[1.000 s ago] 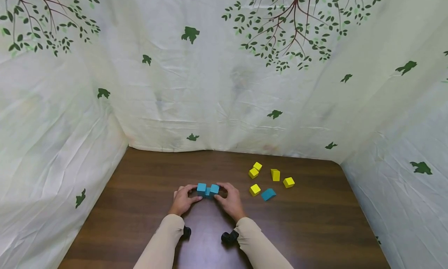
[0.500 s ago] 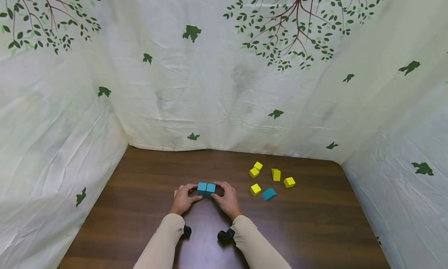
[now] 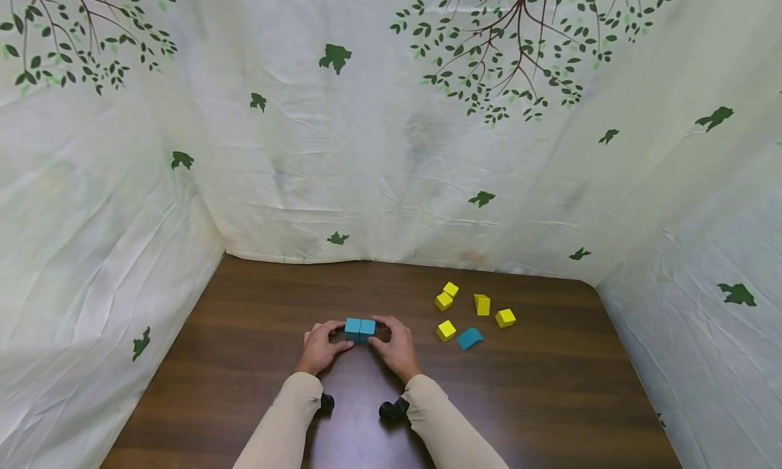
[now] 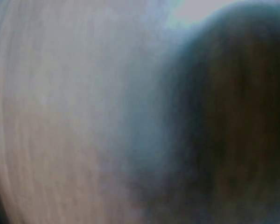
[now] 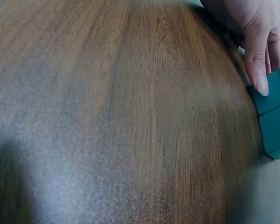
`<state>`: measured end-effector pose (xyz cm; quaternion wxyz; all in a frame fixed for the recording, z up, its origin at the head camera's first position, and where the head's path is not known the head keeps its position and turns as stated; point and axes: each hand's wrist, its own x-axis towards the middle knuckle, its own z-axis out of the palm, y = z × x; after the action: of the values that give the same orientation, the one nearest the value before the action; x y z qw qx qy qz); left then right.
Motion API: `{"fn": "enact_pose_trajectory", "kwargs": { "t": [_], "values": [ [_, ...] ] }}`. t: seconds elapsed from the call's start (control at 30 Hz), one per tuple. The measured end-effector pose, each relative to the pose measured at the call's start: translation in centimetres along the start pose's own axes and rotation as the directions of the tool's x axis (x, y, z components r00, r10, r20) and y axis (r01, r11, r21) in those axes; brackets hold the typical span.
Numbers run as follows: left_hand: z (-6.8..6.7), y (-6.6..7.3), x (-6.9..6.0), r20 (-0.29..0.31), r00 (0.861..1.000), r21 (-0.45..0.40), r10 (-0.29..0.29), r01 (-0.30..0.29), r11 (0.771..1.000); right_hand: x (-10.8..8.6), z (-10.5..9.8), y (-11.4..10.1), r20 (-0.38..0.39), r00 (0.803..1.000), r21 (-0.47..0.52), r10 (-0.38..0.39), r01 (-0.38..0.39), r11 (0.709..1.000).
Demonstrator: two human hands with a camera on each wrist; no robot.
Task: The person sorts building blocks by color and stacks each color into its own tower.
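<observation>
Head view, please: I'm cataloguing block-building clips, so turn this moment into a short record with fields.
left hand: holds the blue blocks from the left
right hand: holds them from the right
arrangement: two on top, side by side, blue beneath
loose blue block: lies right of the right hand
yellow blocks: five, also to the right
table: brown, wood-grained
backdrop: pale cloth printed with leafy branches

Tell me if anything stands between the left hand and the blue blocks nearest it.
Nothing visible does: the left hand grips the blue blocks directly, its thumb against one in the right wrist view. The yellow blocks lie apart, off to the right.
</observation>
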<state>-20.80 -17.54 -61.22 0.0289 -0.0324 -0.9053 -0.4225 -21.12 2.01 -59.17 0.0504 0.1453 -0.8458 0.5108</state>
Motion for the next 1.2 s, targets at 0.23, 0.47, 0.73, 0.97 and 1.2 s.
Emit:
{"fn": "enact_pose_trajectory", "kwargs": {
  "t": [0.23, 0.47, 0.73, 0.97, 1.2],
  "values": [
    [-0.1, 0.1, 0.2, 0.003, 1.000, 0.008, -0.004, 0.004, 1.000, 0.0, -0.1, 0.0, 0.001, 1.000, -0.013, 0.030, -0.030, 0.999],
    [0.0, 0.1, 0.2, 0.001, 1.000, 0.012, 0.005, -0.005, 1.000, 0.0, -0.1, 0.1, 0.005, 0.999, -0.004, 0.033, -0.033, 0.999],
    [0.0, -0.1, 0.2, -0.016, 1.000, 0.008, 0.023, -0.023, 1.000, -0.3, -0.4, -0.1, 0.012, 0.998, 0.022, 0.058, -0.058, 0.998],
    [-0.2, -0.1, 0.2, -0.011, 1.000, 0.007, 0.019, -0.019, 1.000, -1.3, -4.1, 0.0, 0.048, 0.998, 0.053, 0.046, -0.048, 0.997],
    [-0.1, -0.1, 0.1, 0.001, 1.000, 0.021, 0.012, -0.012, 1.000, -2.3, -10.7, 1.7, 0.101, 0.993, -0.010, 0.065, -0.064, 0.998]
  ]
}}
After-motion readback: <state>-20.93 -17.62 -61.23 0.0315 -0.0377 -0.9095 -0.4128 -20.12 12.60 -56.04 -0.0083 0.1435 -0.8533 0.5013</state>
